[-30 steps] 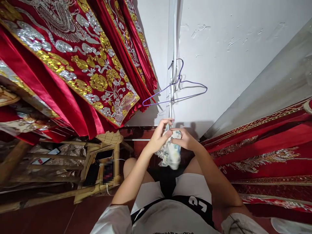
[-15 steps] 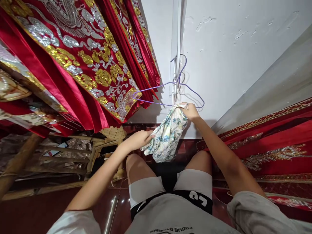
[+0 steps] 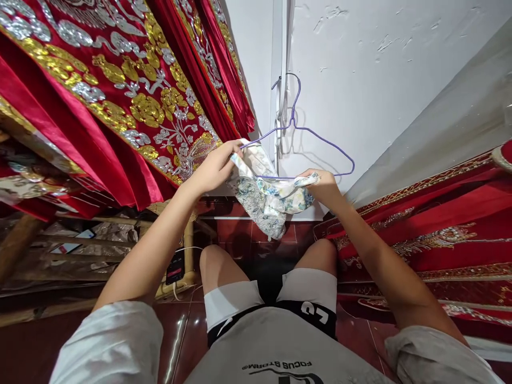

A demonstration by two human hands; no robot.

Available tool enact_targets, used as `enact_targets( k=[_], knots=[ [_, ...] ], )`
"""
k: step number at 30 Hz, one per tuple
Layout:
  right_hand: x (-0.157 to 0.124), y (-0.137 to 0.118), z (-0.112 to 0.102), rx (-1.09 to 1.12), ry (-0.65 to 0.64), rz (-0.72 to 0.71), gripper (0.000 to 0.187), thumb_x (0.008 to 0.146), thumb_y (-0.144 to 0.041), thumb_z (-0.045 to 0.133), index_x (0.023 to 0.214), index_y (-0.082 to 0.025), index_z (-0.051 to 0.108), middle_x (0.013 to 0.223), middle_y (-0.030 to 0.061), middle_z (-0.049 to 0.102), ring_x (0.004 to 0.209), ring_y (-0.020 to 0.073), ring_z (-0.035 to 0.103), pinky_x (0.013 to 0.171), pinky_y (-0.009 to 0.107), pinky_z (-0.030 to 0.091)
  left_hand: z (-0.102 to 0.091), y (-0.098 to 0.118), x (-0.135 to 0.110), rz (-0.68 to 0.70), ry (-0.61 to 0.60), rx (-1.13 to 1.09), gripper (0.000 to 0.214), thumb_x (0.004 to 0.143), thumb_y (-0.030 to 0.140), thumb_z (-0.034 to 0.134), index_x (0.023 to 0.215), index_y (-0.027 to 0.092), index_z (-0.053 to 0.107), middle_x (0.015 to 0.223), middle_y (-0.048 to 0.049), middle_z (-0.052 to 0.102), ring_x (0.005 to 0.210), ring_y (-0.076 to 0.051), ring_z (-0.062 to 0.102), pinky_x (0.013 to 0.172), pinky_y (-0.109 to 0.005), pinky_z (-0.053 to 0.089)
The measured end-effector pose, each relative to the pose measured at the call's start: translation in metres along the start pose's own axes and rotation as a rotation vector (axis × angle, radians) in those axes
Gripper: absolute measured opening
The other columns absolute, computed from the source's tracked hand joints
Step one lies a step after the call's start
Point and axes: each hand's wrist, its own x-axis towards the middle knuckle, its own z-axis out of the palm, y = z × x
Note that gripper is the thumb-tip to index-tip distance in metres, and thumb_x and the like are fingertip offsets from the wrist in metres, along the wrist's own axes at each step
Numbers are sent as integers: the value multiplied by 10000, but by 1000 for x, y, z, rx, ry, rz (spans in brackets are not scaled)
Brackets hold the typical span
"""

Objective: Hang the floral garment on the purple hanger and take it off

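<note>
A purple wire hanger [image 3: 320, 137] hangs by its hook from a white cable strip [image 3: 279, 48] on the wall. A white garment with a blue and green floral print [image 3: 268, 210] is partly around the hanger's left end. My left hand [image 3: 218, 165] pinches the garment's edge at that end, close against the hanger's left corner. With closed fingers my right hand [image 3: 323, 185] grips the garment's other edge, by the lower bar right of centre. The rest of the cloth droops below the bar. What kind of garment it is I cannot tell.
Red cloths with gold and silver sequins [image 3: 148, 106] hang at the left. More red embroidered fabric [image 3: 440, 240] is at the right. A phone [image 3: 175, 266] on a cable lies on a bamboo seat [image 3: 188, 234] at lower left. My knees are below the garment.
My left hand has moved up to the hanger's left end, spreading the garment open around it. My right hand has shifted slightly right and down. The hanger has turned to the right.
</note>
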Motion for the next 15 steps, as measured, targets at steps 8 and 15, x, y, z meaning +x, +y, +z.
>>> enact_targets(
  k=[8,15],
  knots=[
    [5,4,-49,-156,346,-158,599,755,-324,778,1329,-190,676,1428,138,662,1260,350,642,1048,485,524,1,-10,18,179,-59,494,203,923,157,499,1051,214,645,1075,-100,680,1071,-264,622,1017,-455,491],
    [14,-17,-100,262,-66,134,433,618,-521,924,830,-175,777,844,94,780,817,302,750,686,399,629,-2,-18,25,21,236,506,185,945,389,642,970,210,602,862,-58,621,825,-224,611,823,-393,517]
  ],
)
